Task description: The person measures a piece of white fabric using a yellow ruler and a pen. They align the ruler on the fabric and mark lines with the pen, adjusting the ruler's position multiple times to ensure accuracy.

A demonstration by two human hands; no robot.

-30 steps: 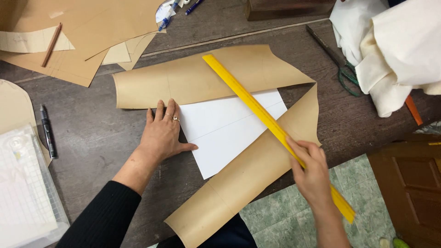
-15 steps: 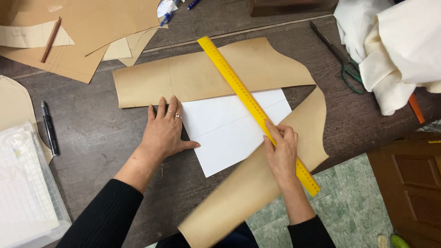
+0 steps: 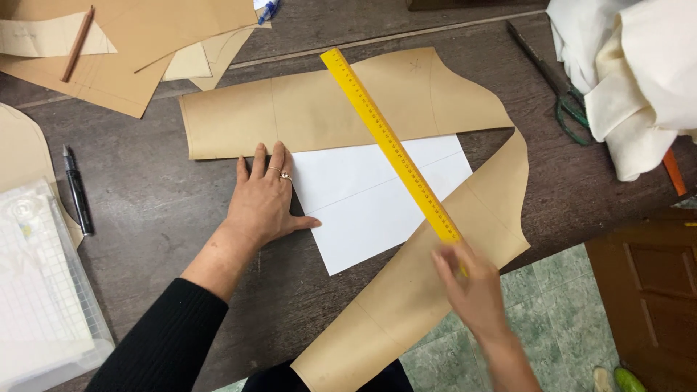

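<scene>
My left hand (image 3: pixel 263 197) lies flat, fingers spread, on the edge of a white paper sheet (image 3: pixel 370 207) and a brown paper pattern piece (image 3: pixel 319 109) on the dark table. A long yellow ruler (image 3: pixel 392 145) lies diagonally across the pattern and the white sheet. My right hand (image 3: pixel 472 290), blurred, grips the ruler's near end over the lower brown pattern strip (image 3: pixel 428 290), which hangs past the table's front edge.
More brown pattern pieces (image 3: pixel 131 43) with a pencil (image 3: pixel 76 43) lie at the back left. A black pen (image 3: pixel 76 190) and a clear gridded ruler (image 3: pixel 36 283) sit at the left. Green-handled scissors (image 3: pixel 563 94) and cream cloth (image 3: pixel 639 65) are at the right.
The ruler has slid up and to the left across the pattern. My right hand has moved along it, now back at the near end. My left hand has stayed put.
</scene>
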